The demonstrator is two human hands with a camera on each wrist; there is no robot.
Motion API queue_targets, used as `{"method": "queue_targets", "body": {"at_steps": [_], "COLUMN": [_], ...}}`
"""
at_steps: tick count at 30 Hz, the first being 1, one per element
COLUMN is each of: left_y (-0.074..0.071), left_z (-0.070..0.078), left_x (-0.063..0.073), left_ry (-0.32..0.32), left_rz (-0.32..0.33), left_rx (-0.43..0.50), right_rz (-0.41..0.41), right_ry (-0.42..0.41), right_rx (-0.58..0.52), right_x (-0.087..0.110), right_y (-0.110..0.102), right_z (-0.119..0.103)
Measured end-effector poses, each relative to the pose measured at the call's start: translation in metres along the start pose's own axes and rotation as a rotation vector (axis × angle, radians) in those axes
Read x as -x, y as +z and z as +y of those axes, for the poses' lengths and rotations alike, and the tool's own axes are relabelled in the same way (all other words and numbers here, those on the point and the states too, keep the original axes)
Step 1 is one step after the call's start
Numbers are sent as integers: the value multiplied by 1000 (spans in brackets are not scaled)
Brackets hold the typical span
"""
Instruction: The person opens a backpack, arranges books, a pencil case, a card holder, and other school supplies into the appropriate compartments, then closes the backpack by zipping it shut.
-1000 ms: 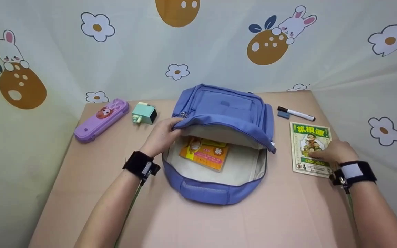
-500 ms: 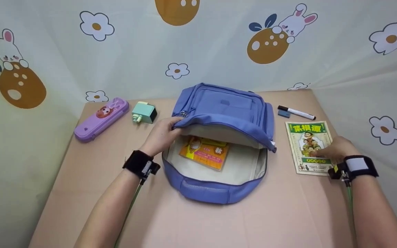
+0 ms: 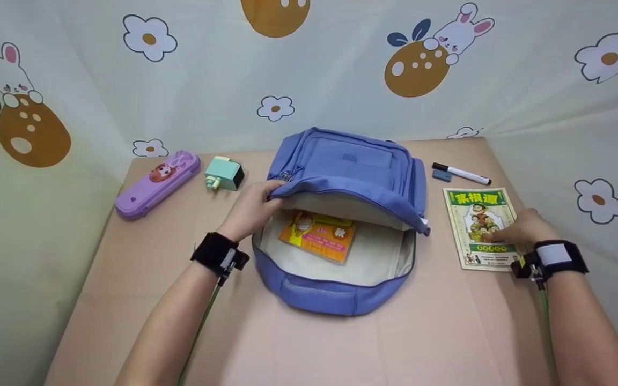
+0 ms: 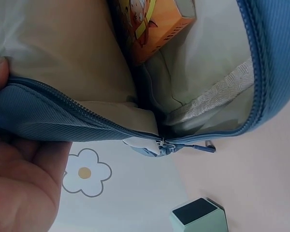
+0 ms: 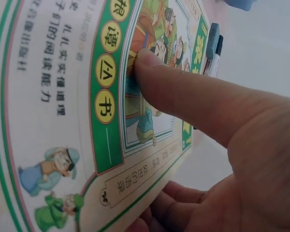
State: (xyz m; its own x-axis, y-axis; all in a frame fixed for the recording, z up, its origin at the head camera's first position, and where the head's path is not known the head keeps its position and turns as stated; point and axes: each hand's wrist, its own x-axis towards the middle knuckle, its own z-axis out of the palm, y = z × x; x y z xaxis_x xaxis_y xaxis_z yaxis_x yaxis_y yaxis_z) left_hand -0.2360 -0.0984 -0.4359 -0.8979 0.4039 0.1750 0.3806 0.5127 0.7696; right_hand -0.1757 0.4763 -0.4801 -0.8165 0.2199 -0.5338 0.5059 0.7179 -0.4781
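Observation:
My left hand (image 3: 250,212) holds up the opening flap of a blue backpack (image 3: 360,155) at its left edge. In the left wrist view the thumb lies over the zipped edge (image 4: 87,113) and the other fingers are behind the fabric. Inside the backpack, on the pale lining, lies an orange book (image 3: 319,241). At the right of the table my right hand (image 3: 531,230) grips a green-bordered book (image 3: 486,201) by its right edge. Its thumb presses on the illustrated cover in the right wrist view, with the fingers curled beneath the book.
Behind the green-bordered book lie a black-capped white marker (image 3: 467,175) and a small blue block (image 3: 441,175). Left of the backpack are a mint-green box-shaped item (image 3: 223,173) and a purple pencil case (image 3: 156,187). A patterned curtain (image 3: 201,69) borders the table (image 3: 309,348).
The green-bordered book has shifted slightly left and turned a little in my right hand, mostly in the earlier half second. My left hand keeps the flap raised as before.

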Motion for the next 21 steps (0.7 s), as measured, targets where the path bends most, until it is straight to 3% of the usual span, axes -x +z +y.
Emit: {"method": "queue_targets", "body": {"at_steps": [7,13,21], "left_y": [-2,-2,-1], "left_z": [1,1,1], "left_x": [0,0,-1], "left_ry": [-3,-13,-13], "left_rz": [-2,-7,-10], "left_rx": [1,-1,2], "right_rz": [0,25,198], "right_ry": [-91,-149,-240], "right_rx": [-12,-110,-312], "right_x": [7,18,47], "right_y": [-9,-20,-21], "right_z": [7,11,-9]}}
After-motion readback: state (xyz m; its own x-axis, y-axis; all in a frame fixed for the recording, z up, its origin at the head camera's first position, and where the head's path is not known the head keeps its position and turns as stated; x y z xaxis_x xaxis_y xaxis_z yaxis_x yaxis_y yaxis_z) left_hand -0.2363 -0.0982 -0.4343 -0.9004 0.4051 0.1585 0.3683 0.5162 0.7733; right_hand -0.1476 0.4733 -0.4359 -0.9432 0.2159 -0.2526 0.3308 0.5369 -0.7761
